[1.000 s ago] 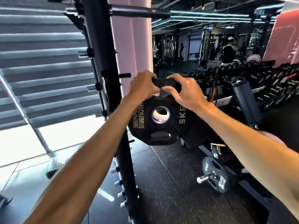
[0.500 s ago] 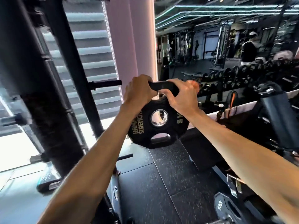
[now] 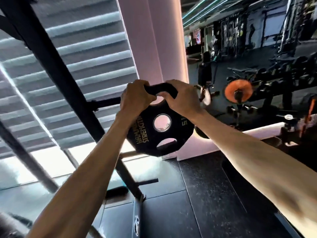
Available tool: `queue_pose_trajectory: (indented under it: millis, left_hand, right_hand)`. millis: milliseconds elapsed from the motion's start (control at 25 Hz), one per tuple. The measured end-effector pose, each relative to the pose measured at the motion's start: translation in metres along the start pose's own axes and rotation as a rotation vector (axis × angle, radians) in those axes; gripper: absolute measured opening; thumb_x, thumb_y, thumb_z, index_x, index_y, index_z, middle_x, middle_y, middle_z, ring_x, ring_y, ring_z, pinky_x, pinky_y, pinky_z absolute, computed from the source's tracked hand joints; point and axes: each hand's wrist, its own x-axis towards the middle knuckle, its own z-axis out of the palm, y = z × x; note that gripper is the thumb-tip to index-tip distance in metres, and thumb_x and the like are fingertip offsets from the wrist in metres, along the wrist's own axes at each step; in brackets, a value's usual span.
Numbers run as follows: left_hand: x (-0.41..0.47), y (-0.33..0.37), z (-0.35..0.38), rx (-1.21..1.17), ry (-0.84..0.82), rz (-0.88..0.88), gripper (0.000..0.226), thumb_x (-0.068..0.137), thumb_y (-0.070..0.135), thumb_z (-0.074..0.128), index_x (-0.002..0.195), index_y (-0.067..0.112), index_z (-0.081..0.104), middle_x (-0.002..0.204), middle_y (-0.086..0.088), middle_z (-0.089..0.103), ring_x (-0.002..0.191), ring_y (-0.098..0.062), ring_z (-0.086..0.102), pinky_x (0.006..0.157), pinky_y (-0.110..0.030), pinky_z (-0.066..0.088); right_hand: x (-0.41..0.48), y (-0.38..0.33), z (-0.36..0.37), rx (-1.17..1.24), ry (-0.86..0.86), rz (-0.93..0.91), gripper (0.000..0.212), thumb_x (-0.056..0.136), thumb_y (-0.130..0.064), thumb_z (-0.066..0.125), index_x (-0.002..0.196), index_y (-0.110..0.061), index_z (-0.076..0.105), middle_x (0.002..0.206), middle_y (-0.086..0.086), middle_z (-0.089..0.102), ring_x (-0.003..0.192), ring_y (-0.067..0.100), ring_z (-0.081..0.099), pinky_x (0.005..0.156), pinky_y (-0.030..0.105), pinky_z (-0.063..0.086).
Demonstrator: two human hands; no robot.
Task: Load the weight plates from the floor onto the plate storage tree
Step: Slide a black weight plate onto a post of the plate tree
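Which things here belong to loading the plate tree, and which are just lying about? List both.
Job: weight plate, held by its top grip in left hand and right hand; storage peg on the black upright.
Lying about: orange plate on a bar, pink pillar, window blinds.

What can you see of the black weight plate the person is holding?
The weight plate is a round black disc, matte and rubbery-looking, with a round centre hole, grip slots near the rim and gold lettering that includes STRENGTH. It hangs upright in the air, slightly tilted, its face toward the camera. The left hand and right hand both grip its top handle section.
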Motion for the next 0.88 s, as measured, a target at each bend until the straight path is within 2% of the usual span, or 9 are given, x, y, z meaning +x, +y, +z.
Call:
queue_pose_trajectory:
  millis: [80,160,360,440,600,760,880]
  left_hand:
    - [0.027,-0.011,0.021,0.021,0.018,-0.033,0.034,0.07,0.029,0.075,0.103,0.023,0.072,0.103,-0.003,0.07,0.1,-0.026,0.065,0.074,-0.027,0.042]
    - [0.057,-0.017,0.04,0.036,0.013,-0.046,0.03,0.07,0.028,0.075,0.1,0.024,0.071,0.099,-0.001,0.068,0.1,-0.025,0.064,0.073,-0.027,0.041]
    - [0.127,-0.041,0.085,0.098,0.043,-0.131,0.013,0.068,0.03,0.072,0.079,0.027,0.066,0.083,0.001,0.066,0.087,-0.025,0.065,0.067,-0.029,0.043]
    - [0.154,-0.05,0.104,0.133,0.067,-0.179,0.013,0.066,0.032,0.072,0.075,0.026,0.064,0.079,0.0,0.065,0.083,-0.025,0.064,0.065,-0.029,0.042]
    - [0.207,-0.069,0.147,0.194,0.162,-0.304,0.018,0.068,0.028,0.072,0.084,0.019,0.07,0.081,0.001,0.063,0.079,-0.021,0.058,0.066,-0.03,0.039]
    - [0.244,-0.087,0.173,0.264,0.24,-0.437,0.015,0.069,0.025,0.071,0.083,0.02,0.07,0.078,0.003,0.061,0.078,-0.019,0.055,0.068,-0.03,0.04]
    - [0.259,-0.102,0.176,0.362,0.259,-0.53,0.011,0.069,0.026,0.071,0.073,0.022,0.062,0.075,0.002,0.058,0.08,-0.022,0.06,0.065,-0.03,0.038]
  right_hand:
    - [0.013,0.033,0.031,0.061,-0.001,-0.02,0.043,0.086,-0.054,0.066,0.107,-0.017,0.071,0.098,-0.003,0.074,0.087,0.018,0.07,0.077,0.033,0.057]
    - [0.025,0.062,0.059,0.085,0.004,-0.028,0.044,0.087,-0.056,0.064,0.107,-0.018,0.07,0.098,-0.004,0.074,0.087,0.017,0.07,0.076,0.032,0.056]
    - [0.064,0.126,0.127,0.206,-0.023,-0.091,0.043,0.086,-0.052,0.065,0.108,-0.015,0.071,0.099,-0.002,0.075,0.087,0.015,0.07,0.079,0.016,0.05]
    - [0.079,0.155,0.16,0.248,-0.052,-0.101,0.044,0.087,-0.054,0.064,0.109,-0.016,0.07,0.099,-0.003,0.075,0.086,0.015,0.07,0.078,0.019,0.053]
    - [0.112,0.214,0.232,0.354,-0.105,-0.161,0.046,0.086,-0.057,0.064,0.109,-0.017,0.07,0.1,-0.002,0.074,0.088,0.018,0.07,0.077,0.032,0.056]
    - [0.144,0.244,0.293,0.466,-0.162,-0.246,0.048,0.085,-0.056,0.063,0.11,-0.015,0.069,0.103,-0.002,0.074,0.093,0.019,0.07,0.081,0.033,0.055]
    - [0.156,0.245,0.334,0.57,-0.213,-0.29,0.049,0.086,-0.058,0.062,0.11,-0.016,0.069,0.103,-0.003,0.074,0.095,0.019,0.069,0.081,0.034,0.055]
